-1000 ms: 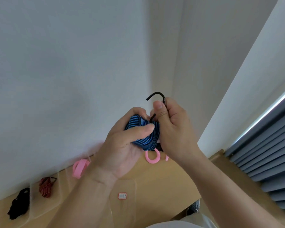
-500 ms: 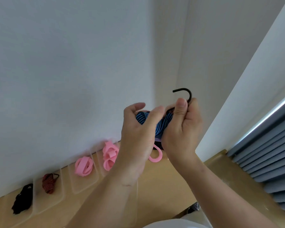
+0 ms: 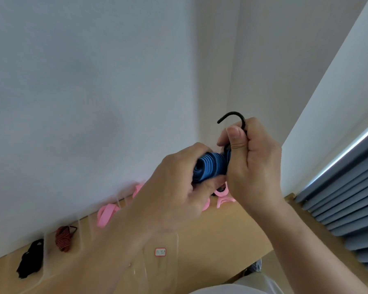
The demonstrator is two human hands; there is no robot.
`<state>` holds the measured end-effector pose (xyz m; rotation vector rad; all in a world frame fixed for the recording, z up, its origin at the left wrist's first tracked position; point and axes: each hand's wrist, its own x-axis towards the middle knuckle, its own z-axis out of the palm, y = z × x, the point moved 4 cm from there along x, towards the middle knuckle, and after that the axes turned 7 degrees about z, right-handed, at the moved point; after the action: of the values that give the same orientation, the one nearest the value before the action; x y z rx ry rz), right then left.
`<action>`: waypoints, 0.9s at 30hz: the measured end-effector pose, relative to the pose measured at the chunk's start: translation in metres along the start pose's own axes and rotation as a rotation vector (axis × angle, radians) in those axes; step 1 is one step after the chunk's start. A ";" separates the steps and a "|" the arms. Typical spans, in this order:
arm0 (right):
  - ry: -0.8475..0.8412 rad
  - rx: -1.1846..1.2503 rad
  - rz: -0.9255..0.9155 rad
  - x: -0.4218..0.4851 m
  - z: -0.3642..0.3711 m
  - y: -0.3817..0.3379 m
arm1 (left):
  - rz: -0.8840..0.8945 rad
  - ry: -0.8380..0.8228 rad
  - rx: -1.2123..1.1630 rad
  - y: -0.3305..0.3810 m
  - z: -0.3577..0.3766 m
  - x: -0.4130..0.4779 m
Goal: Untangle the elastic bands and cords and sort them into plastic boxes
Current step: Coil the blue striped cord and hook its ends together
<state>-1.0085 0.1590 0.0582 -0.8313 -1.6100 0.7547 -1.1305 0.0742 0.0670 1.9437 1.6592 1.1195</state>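
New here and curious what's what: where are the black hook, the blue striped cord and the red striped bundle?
black hook (image 3: 232,113), head view, top of its curve.
blue striped cord (image 3: 210,166), head view, middle of the coil.
red striped bundle (image 3: 63,238), head view, its centre.

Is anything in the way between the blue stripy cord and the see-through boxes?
Nothing visible blocks it. Both the left hand and right hand hold the blue-and-black striped elastic cord in the air above the clear plastic boxes by the wall; only open space lies between.
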 end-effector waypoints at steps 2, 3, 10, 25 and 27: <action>-0.025 0.032 0.032 0.002 -0.005 -0.003 | 0.108 -0.009 0.233 0.003 0.001 0.002; -0.029 0.040 0.049 0.003 -0.006 -0.003 | 0.131 -0.004 0.295 0.002 0.002 0.003; 0.192 0.022 0.036 0.003 0.003 0.003 | -0.154 0.099 -0.777 -0.002 0.034 -0.003; 0.224 0.092 -0.383 -0.004 -0.010 -0.013 | -0.625 -0.179 -1.181 0.012 0.022 0.012; 0.183 0.104 -0.328 -0.006 -0.012 -0.011 | -0.557 -0.061 -1.001 0.011 0.020 0.016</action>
<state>-0.9978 0.1484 0.0665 -0.5271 -1.4820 0.5082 -1.1080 0.0909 0.0677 0.8147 1.1171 1.2632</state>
